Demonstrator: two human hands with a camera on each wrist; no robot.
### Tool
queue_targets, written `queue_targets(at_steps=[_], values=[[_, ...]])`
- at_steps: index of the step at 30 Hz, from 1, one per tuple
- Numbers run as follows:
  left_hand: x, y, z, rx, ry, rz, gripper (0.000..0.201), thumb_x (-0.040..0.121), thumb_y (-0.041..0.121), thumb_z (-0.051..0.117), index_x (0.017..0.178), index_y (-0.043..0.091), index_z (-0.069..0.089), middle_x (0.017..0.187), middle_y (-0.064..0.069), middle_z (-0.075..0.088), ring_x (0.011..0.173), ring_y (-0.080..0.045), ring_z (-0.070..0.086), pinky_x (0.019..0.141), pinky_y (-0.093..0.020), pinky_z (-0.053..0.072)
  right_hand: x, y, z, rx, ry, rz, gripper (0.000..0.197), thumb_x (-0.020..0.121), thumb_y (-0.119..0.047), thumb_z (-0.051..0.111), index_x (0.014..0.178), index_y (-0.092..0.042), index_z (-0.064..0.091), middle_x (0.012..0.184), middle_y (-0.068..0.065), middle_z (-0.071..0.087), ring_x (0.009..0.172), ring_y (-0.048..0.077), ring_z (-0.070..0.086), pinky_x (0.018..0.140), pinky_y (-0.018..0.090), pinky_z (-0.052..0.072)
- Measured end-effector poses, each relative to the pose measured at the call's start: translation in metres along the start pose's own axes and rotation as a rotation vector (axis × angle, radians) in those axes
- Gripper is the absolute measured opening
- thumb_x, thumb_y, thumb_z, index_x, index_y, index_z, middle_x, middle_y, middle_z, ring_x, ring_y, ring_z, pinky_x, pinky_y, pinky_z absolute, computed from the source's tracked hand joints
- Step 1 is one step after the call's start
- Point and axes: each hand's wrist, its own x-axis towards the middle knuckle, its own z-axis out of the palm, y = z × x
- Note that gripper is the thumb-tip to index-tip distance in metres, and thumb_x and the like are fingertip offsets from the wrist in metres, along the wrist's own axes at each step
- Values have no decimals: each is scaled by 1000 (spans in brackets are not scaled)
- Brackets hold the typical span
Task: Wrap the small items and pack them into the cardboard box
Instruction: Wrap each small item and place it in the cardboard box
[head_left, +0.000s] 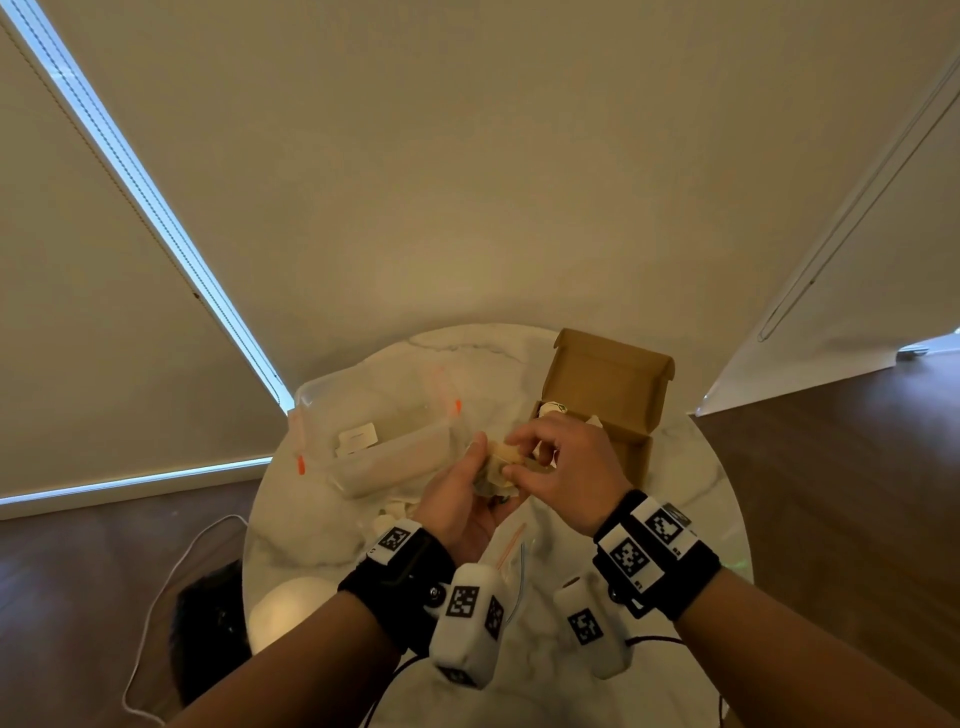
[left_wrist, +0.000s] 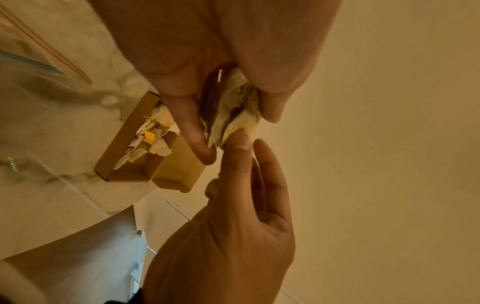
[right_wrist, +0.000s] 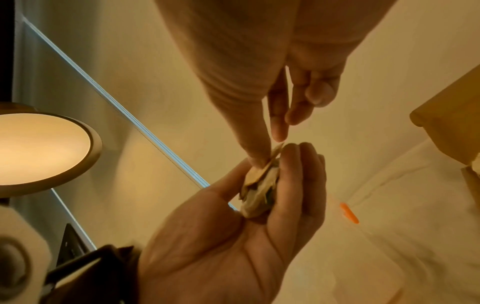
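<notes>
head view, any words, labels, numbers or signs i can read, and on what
None can be read.
White label inside the clear plastic container: print too small and blurred.
Wrist-band markers: black-and-white square code patterns; tiny characters beside them are illegible.
Cardboard box: no print visible.
Wrapped item held by both hands: no text visible.

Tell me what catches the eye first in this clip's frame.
Both hands meet above the middle of the round marble table: the left hand cups a small paper-wrapped bundle while the right hand pinches its paper. Just behind them stands the open cardboard box, with wrapped items already inside, and a clear plastic bag lies to its left.
</notes>
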Motion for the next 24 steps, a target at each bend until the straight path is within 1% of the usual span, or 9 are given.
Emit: queue_targets(at_steps=[3, 6, 9, 11, 14, 16, 18, 22, 24], values=[[1, 2, 2, -9, 0, 21, 54, 97, 45, 44, 118, -2, 62, 102, -13, 72, 83, -16, 70, 70, -25, 58, 2, -2, -1, -38, -45, 25, 29, 73, -26, 79, 101, -23, 71, 80, -11, 54, 64, 2, 46, 62, 14, 34], [0, 4, 5, -51, 11, 35, 57, 97, 49, 43, 114, -1, 63, 99, -15, 72, 82, -18, 71, 69, -27, 59, 3, -2, -3, -23, -33, 47, 22, 70, -24, 82, 90, -24, 72, 80, -10, 56, 63, 3, 47, 59, 11, 33], [-1, 8, 8, -147, 6, 0, 66, 95, 58, 40, 111, -1, 65, 98, -16, 72, 82, -21, 71, 65, -29, 59, 3, -2, -4, 24, -1, 57, 20, 66, -19, 83, 76, -23, 66, 76, -9, 59, 61, 8, 49, 57, 12, 36], [-2, 9, 8, -190, 17, -19, 62, 96, 55, 40, 107, -1, 64, 100, -17, 70, 84, -22, 70, 63, -29, 59, 3, -1, -6, 118, -12, 80, 18, 68, -15, 82, 72, -20, 65, 72, -7, 62, 61, 8, 52, 56, 16, 41], [0, 10, 5, -237, 63, -20, 55, 99, 44, 45, 125, -3, 55, 120, -23, 63, 95, -28, 68, 67, -32, 59, 2, -3, -15, 278, -32, 117, 15, 73, -10, 79, 74, -17, 66, 72, 2, 69, 67, 17, 65, 61, 31, 54], [1, 11, 3, -284, 73, -23, 54, 99, 39, 48, 131, -6, 51, 126, -25, 60, 99, -33, 67, 71, -36, 59, 1, -8, -25, 402, -19, 148, 12, 78, -4, 75, 80, -9, 65, 73, 9, 71, 66, 22, 69, 59, 32, 56], [3, 12, 2, -351, 83, -26, 53, 98, 37, 52, 128, -6, 52, 123, -24, 59, 99, -37, 65, 72, -41, 60, 3, -11, -36, 472, 13, 190, 10, 81, -3, 73, 85, -7, 65, 74, 14, 71, 59, 20, 67, 53, 28, 54], [5, 11, 1, -381, 41, -17, 49, 96, 42, 53, 102, -4, 67, 109, -23, 60, 88, -35, 67, 80, -47, 59, 6, -6, -51, 321, 84, 146, 10, 85, -10, 69, 94, -15, 68, 76, 2, 70, 65, 17, 67, 60, 28, 55], [4, 11, 0, -397, 25, -26, 49, 97, 41, 50, 108, -5, 62, 112, -24, 57, 91, -36, 65, 80, -47, 59, 5, -4, -55, 241, 80, 115, 11, 87, -10, 67, 94, -19, 68, 78, -2, 69, 70, 14, 67, 65, 27, 55]])
